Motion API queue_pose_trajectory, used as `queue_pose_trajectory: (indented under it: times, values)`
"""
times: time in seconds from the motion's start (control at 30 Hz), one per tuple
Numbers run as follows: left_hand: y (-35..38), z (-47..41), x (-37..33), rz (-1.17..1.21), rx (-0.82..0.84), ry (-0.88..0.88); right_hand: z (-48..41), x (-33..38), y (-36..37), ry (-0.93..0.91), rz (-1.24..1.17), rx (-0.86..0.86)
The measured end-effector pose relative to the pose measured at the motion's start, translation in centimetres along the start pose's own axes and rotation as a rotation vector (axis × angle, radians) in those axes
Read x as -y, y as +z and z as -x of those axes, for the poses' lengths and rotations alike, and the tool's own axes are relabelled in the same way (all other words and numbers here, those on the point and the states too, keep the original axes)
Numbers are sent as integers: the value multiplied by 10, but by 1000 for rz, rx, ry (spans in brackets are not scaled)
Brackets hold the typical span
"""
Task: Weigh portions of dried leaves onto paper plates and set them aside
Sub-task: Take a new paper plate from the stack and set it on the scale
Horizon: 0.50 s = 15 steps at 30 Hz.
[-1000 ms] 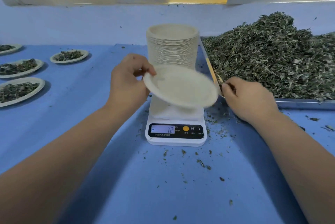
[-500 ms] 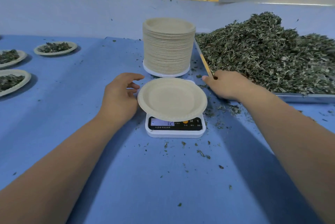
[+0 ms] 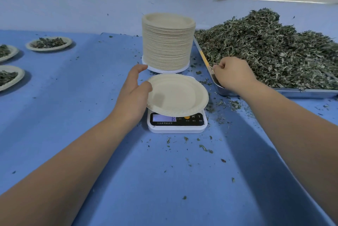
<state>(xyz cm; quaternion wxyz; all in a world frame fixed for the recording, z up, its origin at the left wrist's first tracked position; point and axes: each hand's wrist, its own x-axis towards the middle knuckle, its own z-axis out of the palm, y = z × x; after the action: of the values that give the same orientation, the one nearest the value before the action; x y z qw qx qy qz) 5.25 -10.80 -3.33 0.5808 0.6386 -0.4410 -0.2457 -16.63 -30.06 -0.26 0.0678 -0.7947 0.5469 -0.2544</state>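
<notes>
Blue table (image 3: 54,106) fills the view. On its right side, a metal tray (image 3: 301,92) carries a large heap of dried leaves (image 3: 265,51), piled well above the rim. Just left of the tray stands a tall stack of paper plates (image 3: 167,42), upright, touching nothing else.

In front of the stack sits the white scale (image 3: 177,127) with one empty plate (image 3: 179,95) on its platform. The plate's near rim overhangs the display, so the reading is part hidden and not legible.

Your left hand (image 3: 133,93) lies against the plate's left side: thumb resting on the rim, fingers nearly straight and pointing toward the stack's base. Your right hand (image 3: 232,75) is at the near left corner of the tray, knuckles up, fingers curled down into the leaves; cannot tell whether they enclose any.

Three filled plates (image 3: 49,49) sit well apart at the far left. Leaf crumbs (image 3: 205,148) are scattered round the scale and the tray corner
</notes>
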Motion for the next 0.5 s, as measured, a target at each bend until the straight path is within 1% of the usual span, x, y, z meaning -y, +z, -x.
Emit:
queue_pose_trajectory:
  times: [0.07,0.27,0.5]
  values:
    - [5,0,2,-41,-2,15,1,0,4,-8,-8,1]
    - [13,-7,2,-60,-65,56,1,0,4,-14,-19,3]
    - [12,-13,0,108,-42,-27,-2,6,-3,-64,-25,-111]
